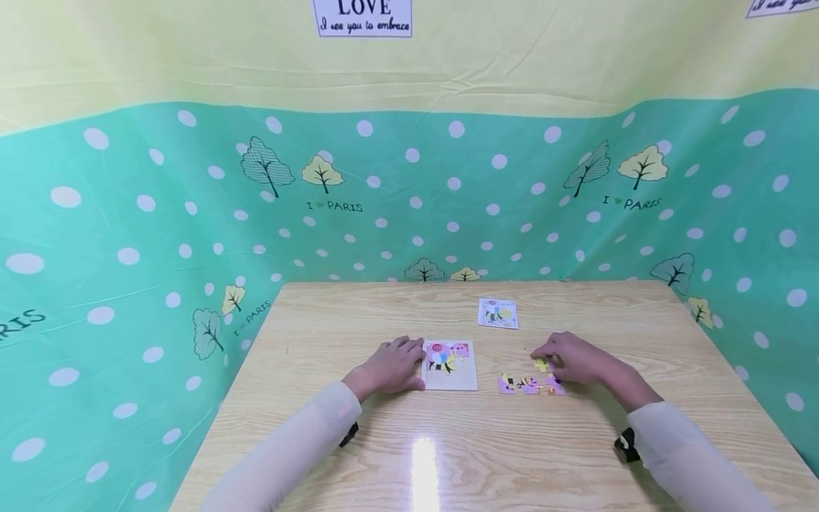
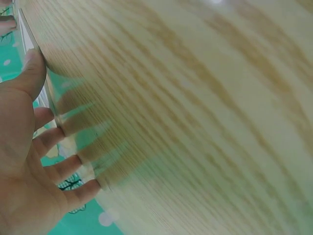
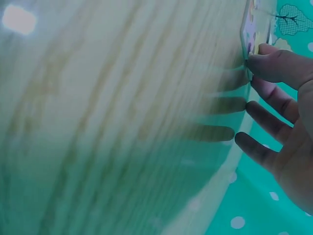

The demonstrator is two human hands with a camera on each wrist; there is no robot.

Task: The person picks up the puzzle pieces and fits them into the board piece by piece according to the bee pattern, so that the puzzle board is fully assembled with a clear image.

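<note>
Two hands (image 1: 398, 364) on a wood-grain table (image 1: 512, 455), green dotted cloth (image 1: 435, 213) behind

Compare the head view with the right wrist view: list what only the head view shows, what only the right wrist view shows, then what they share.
Only the head view: the left hand resting at the left edge of the puzzle tray, and the printed LOVE panel up on the backdrop.

Only the right wrist view: the palm side of the right hand, with the dark reflections of its fingers on the tabletop.

Both: the right hand beside the puzzle pieces, the wooden tabletop and the dotted green cloth.
</note>
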